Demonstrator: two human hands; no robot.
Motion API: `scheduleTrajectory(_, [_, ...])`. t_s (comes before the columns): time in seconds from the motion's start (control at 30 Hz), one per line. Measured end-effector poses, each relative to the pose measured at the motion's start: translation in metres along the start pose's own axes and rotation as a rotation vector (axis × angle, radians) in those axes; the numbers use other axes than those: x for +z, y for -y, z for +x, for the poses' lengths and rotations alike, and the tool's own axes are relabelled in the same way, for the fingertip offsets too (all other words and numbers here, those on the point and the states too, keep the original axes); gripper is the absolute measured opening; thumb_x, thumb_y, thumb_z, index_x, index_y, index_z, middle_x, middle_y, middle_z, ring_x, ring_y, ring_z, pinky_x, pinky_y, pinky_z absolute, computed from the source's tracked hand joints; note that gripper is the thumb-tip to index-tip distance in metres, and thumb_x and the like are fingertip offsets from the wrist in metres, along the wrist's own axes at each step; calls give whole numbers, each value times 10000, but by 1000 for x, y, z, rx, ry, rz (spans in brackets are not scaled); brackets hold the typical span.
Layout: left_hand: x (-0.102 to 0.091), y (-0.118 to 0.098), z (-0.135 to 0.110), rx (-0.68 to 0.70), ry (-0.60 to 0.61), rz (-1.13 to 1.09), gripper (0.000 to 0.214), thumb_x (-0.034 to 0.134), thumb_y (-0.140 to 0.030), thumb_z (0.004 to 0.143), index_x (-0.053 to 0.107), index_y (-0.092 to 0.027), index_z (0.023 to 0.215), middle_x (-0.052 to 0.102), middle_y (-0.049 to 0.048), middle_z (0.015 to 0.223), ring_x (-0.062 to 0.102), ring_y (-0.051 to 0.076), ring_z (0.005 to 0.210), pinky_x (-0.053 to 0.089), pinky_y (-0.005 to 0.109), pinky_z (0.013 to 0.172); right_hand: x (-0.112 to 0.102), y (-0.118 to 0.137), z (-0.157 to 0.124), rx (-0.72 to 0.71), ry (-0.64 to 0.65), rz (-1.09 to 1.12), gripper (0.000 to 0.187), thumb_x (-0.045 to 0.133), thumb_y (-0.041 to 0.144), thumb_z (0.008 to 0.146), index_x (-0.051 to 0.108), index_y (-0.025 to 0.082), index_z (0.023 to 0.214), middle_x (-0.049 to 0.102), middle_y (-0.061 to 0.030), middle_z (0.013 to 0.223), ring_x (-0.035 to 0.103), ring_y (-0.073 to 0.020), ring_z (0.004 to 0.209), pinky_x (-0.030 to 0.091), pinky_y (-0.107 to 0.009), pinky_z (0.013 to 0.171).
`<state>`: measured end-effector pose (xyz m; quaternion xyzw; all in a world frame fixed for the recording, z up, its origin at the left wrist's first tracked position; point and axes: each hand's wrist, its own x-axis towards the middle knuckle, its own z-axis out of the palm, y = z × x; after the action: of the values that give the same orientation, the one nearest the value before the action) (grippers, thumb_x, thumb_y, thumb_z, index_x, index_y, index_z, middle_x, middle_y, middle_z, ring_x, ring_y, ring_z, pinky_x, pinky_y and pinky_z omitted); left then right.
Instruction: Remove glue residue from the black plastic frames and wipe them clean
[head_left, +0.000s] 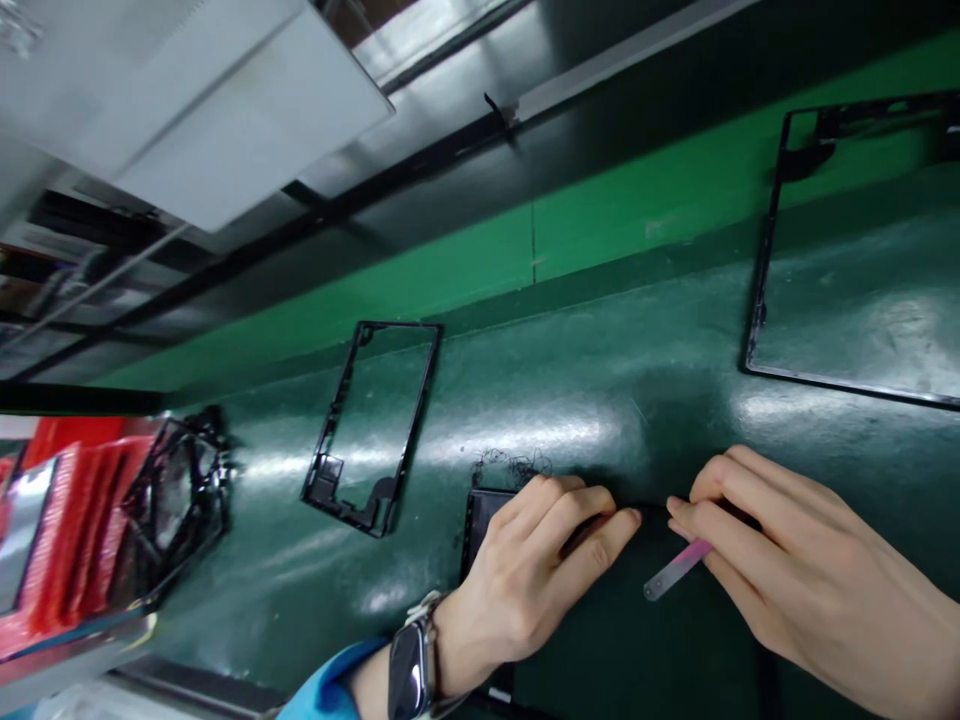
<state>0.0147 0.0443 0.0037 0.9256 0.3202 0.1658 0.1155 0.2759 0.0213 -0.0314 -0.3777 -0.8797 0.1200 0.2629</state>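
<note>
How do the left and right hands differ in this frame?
The left hand has a smartwatch at its wrist and a blue sleeve behind it; neither shows on the right hand.
The right hand holds a slim pink-and-clear tool; no such tool shows in the left.
The left hand hides part of a black-edged piece; the right is farther from that visible corner.
Both have bent fingers and backs showing.

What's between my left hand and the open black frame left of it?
Head view: a dark rimmed piece, partly hidden by your left hand, curly black strands beside it, and green worktop.
</note>
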Motion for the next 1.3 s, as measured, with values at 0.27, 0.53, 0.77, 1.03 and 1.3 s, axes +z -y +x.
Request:
scheduleTrajectory(0.27, [2, 4, -4, 5, -43, -25, 288, 471, -111, 1118, 731, -138, 1241, 732, 99, 1086, 667, 187, 989, 606, 325, 841, 0, -1, 0, 22, -4, 23, 345, 482, -103, 782, 651, 147, 949, 629, -90, 956, 622, -256, 916, 581, -425, 761])
scheduleTrajectory(0.53, [1, 5, -2, 63, -30, -24, 282, 516, -59, 1080, 713, -122, 1270, 778, 91, 1111, 711, 202, 1035, 618, 340, 848, 0, 0, 3, 21, -4, 6, 366, 483, -104, 792, 699, 131, 971, 654, -94, 958, 641, -268, 929, 599, -435, 767])
scheduleTrajectory(0.77, [9, -2, 8, -139, -98, -157, 206, 708, -86, 1008, 714, -146, 1205, 721, 59, 1049, 666, 152, 907, 579, 303, 810, 0, 1, 5, 22, -21, 13, 410, 481, -107, 831, 758, 104, 1048, 641, -108, 939, 636, -276, 907, 591, -437, 716])
scheduleTrajectory(1.03, [13, -8, 9, 20, -102, 84, 143, 681, -67, 1018, 689, -84, 1160, 749, 83, 1016, 649, 177, 887, 539, 338, 776, 1, 0, 5, 18, -51, 12, 442, 466, -124, 822, 764, 88, 1071, 648, -123, 950, 637, -277, 907, 600, -446, 730])
scheduleTrajectory(1.3, [18, -10, 13, 15, -122, 108, 94, 666, -43, 1013, 660, -97, 1089, 740, 76, 956, 634, 176, 827, 514, 336, 722, 0, 0, 5, 10, -39, 7, 409, 469, -120, 809, 772, 95, 981, 683, -120, 938, 666, -295, 916, 613, -462, 746])
